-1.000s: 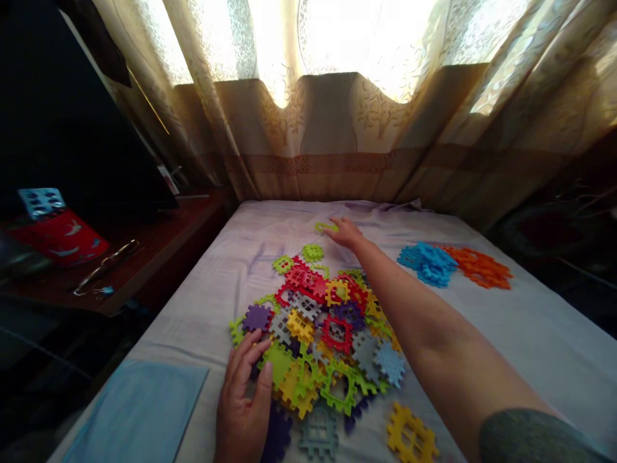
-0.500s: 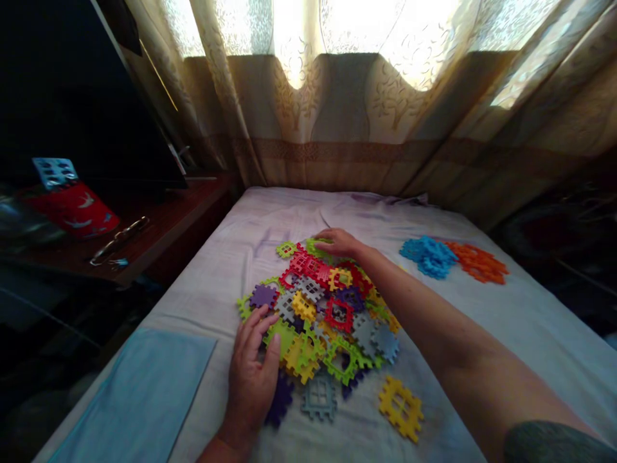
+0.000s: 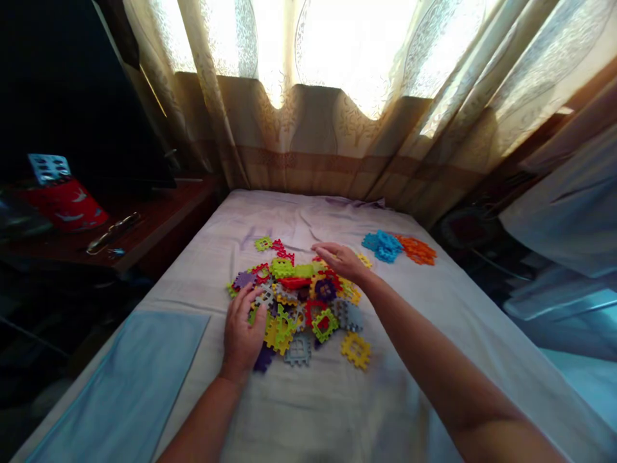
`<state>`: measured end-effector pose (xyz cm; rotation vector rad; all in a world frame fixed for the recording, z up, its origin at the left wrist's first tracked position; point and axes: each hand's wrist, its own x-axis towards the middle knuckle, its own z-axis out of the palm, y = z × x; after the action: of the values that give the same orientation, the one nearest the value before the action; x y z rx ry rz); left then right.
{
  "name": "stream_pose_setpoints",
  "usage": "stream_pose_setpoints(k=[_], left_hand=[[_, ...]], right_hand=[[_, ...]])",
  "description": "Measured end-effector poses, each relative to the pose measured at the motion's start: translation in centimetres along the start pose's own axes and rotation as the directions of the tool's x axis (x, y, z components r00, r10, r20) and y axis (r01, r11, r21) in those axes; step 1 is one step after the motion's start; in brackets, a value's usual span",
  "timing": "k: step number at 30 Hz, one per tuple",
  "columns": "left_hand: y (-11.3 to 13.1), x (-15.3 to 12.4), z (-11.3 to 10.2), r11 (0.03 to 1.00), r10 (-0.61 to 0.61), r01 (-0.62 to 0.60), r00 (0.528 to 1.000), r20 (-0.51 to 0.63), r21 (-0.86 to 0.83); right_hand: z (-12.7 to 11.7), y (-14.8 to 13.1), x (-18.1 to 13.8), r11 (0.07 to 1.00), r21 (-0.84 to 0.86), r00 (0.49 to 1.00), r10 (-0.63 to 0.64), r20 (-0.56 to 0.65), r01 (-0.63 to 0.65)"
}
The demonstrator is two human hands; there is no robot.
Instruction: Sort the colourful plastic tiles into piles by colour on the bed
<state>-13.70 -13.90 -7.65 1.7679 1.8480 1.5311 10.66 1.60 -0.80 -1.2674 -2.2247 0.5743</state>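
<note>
Had left hand (image 3: 244,331) loosely open at mixed pile (image 3: 286,294), right hand (image 3: 340,260) extended, both apparently gripping nothing; risked, by pushing too hard, spilling it into blue pieces (image 3: 385,245)

My left hand (image 3: 243,331) nearer me, fingers slightly bent, pointing ahead, thumb apart; left forearm (image 3: 207,411) bare, angled in from lower left. My right hand (image 3: 337,260) farther out, fingers extended together, aimed leftward, thumb hard to make out; right arm (image 3: 424,341) bare, stretched diagonally from lower right.
</note>
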Motion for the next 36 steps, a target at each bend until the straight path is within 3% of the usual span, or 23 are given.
stream_pose_setpoints(k=[3,6,9,13,17,21,24,27,30,33,36], left_hand=[[-0.1,0.1,0.1,1.0,0.006,-0.006,1.0,-0.005,0.01],[-0.1,0.2,0.1,1.0,0.014,-0.014,1.0,-0.001,0.015],[-0.1,0.3,0.1,0.999,0.034,-0.034,0.999,0.009,0.019],[0.0,0.4,0.1,0.998,0.041,-0.041,0.999,0.003,0.043],[0.3,0.6,0.1,0.995,0.071,-0.069,0.997,-0.027,0.069],[0.5,0.6,-0.2,0.99,0.111,-0.109,0.993,-0.028,0.088],[0.6,-0.5,-0.8,0.983,0.139,-0.142,0.99,0.032,0.119],[0.9,-3.0,-1.5,0.972,0.138,-0.159,0.982,0.128,0.171],[1.9,-5.9,-1.5,0.962,0.153,-0.202,0.956,0.251,0.182],[3.3,-7.5,-1.0,0.957,0.174,-0.24,0.925,0.338,0.163],[4.2,-7.5,-0.4,0.953,0.225,-0.281,0.903,0.366,0.109]], right_hand=[[-1.1,3.7,0.6,0.916,-0.221,0.935,0.295,-0.196,-0.335],[-0.5,5.9,0.2,0.813,-0.314,0.872,0.457,-0.175,-0.49],[1.2,5.3,-1.2,0.855,-0.304,0.908,0.405,-0.111,-0.419],[2.3,2.7,-2.9,0.946,-0.165,0.96,0.276,-0.039,-0.279],[1.4,0.8,-5.6,0.973,-0.033,0.96,0.218,-0.174,-0.227],[0.6,0.0,-11.7,0.973,-0.041,0.938,0.208,-0.276,-0.228],[0.7,-0.5,-17.5,0.974,-0.159,0.983,0.14,-0.122,-0.159],[1.5,-1.3,-21.4,0.956,-0.26,0.986,0.157,0.051,-0.139],[2.8,-2.7,-21.5,0.928,-0.314,0.973,0.226,0.048,-0.2],[4.5,-4.1,-19.0,0.924,-0.282,0.966,0.241,-0.095,-0.258],[5.9,-4.7,-16.5,0.948,-0.159,0.944,0.238,-0.228,-0.277]])
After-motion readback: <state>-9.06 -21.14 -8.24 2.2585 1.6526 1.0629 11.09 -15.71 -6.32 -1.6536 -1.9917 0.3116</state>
